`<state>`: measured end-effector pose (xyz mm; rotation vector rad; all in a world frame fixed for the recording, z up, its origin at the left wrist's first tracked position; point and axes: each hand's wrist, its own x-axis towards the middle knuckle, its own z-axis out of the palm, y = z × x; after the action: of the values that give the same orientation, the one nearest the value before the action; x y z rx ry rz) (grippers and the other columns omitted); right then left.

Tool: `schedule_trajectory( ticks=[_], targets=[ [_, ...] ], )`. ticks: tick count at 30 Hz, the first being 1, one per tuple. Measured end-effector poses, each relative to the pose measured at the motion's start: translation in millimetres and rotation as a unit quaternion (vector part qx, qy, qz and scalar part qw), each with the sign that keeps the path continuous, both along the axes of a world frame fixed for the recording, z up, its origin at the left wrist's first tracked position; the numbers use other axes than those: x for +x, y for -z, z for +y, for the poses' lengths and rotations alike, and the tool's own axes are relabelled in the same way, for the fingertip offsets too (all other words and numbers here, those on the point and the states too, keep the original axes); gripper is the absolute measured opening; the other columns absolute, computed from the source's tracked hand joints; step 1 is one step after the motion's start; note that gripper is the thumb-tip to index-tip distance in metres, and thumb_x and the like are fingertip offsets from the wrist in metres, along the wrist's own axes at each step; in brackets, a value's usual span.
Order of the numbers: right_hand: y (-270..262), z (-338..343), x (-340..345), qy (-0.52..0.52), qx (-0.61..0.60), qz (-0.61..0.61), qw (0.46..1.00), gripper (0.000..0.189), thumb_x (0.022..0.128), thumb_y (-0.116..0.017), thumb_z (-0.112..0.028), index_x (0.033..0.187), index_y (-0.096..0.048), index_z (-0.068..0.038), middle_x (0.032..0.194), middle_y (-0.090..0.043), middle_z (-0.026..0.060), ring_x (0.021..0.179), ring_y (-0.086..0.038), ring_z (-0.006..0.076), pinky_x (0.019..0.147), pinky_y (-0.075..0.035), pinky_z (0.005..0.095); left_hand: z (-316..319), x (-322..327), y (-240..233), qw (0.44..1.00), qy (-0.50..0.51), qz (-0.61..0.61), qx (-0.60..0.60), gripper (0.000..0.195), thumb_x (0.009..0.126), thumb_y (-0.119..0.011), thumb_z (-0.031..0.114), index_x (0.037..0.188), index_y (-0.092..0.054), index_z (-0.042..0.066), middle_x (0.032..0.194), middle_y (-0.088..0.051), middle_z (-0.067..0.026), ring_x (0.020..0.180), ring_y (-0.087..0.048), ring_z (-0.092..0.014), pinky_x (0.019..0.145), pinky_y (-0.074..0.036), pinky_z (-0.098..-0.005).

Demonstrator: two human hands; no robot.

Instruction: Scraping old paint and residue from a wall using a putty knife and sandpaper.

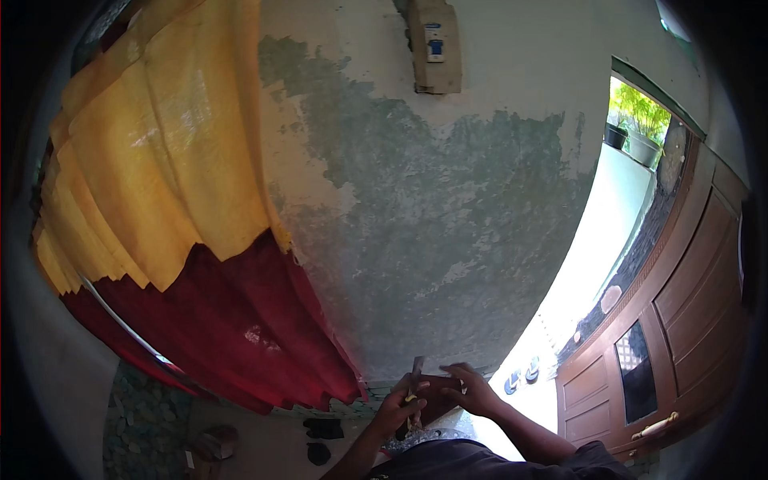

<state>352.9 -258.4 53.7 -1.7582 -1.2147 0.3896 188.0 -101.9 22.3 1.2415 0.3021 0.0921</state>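
Observation:
At the bottom centre, my left hand (pixel 404 405) is closed around a flat-bladed hand tool (pixel 417 367), perhaps a scraper or knife, with its blade pointing up towards the wall. My right hand (pixel 474 390) is on the right edge of a dark reddish-brown flat piece (pixel 439 393), its thumb and fingers at that edge. The piece lies between both hands, just right of the tool. Something small and yellowish shows at my left fingers, too small to name. Behind the hands rises a wall (pixel 420 240) with patchy grey-green and pale paint.
A yellow and dark red curtain (pixel 240 312) hangs at left. At right, a brown wooden door (pixel 636 360) stands beside a bright doorway with sandals (pixel 531 369) on its floor. A switch (pixel 435 51) is mounted high on the wall. Dark items (pixel 323 428) lie on the floor below.

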Motion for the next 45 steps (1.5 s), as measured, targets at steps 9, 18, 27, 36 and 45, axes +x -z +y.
schedule_trajectory(
  ticks=[9, 18, 27, 36, 45],
  targets=[
    [1.4, 19.4, -64.3, -0.042, -0.062, 0.024, 0.997, 0.028, 0.085, -0.069, -0.022, 0.106, -0.06, -0.005, 0.097, -0.065, 0.0153, 0.086, -0.066, 0.0295, 0.072, -0.052, 0.0388, -7.1, 8.6, 38.7, 0.982, -0.135, -0.047, -0.123, 0.046, 0.102, -0.046, 0.032, 0.14, -0.045, 0.006, 0.116, -0.058, -0.0062, 0.101, -0.057, -0.013, 0.085, -0.047, -0.0287],
    [42.9, 37.7, -68.9, -0.069, -0.034, 0.179, 0.981, 0.038, 0.083, -0.062, -0.006, 0.112, -0.038, -0.004, 0.099, -0.054, 0.0157, 0.084, -0.063, 0.0267, 0.078, -0.052, 0.037, -2.8, 2.5, 54.0, 0.975, -0.155, -0.091, -0.127, 0.053, 0.104, -0.037, 0.04, 0.141, -0.042, 0.004, 0.139, -0.048, -0.008, 0.117, -0.052, -0.015, 0.095, -0.044, -0.0323],
    [-132.5, 38.3, -14.2, 0.048, 0.069, -0.148, 0.985, 0.048, 0.09, -0.058, -0.013, 0.136, -0.046, -0.007, 0.103, -0.063, 0.0227, 0.093, -0.064, 0.0371, 0.08, -0.05, 0.04, 83.8, -15.3, 28.9, 0.977, -0.206, -0.053, -0.019, 0.058, 0.102, -0.036, 0.049, 0.138, -0.046, 0.004, 0.128, -0.059, -0.0089, 0.089, -0.068, -0.019, 0.083, -0.048, -0.0312],
    [-276.5, 89.0, 6.3, 0.157, -0.021, -0.644, 0.748, 0.046, 0.091, -0.063, -0.021, 0.135, -0.052, -0.022, 0.086, -0.058, 0.0074, 0.067, -0.06, 0.0177, 0.054, -0.05, 0.0311, 139.9, -32.9, 18.9, 0.952, -0.296, -0.077, 0.004, 0.058, 0.097, -0.044, 0.054, 0.133, -0.048, 0.009, 0.125, -0.058, -0.0057, 0.081, -0.068, -0.018, 0.077, -0.051, -0.0337],
    [-331.8, 113.2, -15.5, 0.17, -0.15, -0.692, 0.685, 0.049, 0.092, -0.058, -0.011, 0.138, -0.047, -0.019, 0.102, -0.061, 0.0118, 0.074, -0.068, 0.0213, 0.056, -0.056, 0.0324, 160.2, -73.4, 20.1, 0.94, -0.336, -0.056, -0.019, 0.055, 0.097, -0.046, 0.053, 0.13, -0.05, 0.009, 0.106, -0.06, -0.0035, 0.077, -0.066, -0.017, 0.077, -0.051, -0.0346]
  ],
)
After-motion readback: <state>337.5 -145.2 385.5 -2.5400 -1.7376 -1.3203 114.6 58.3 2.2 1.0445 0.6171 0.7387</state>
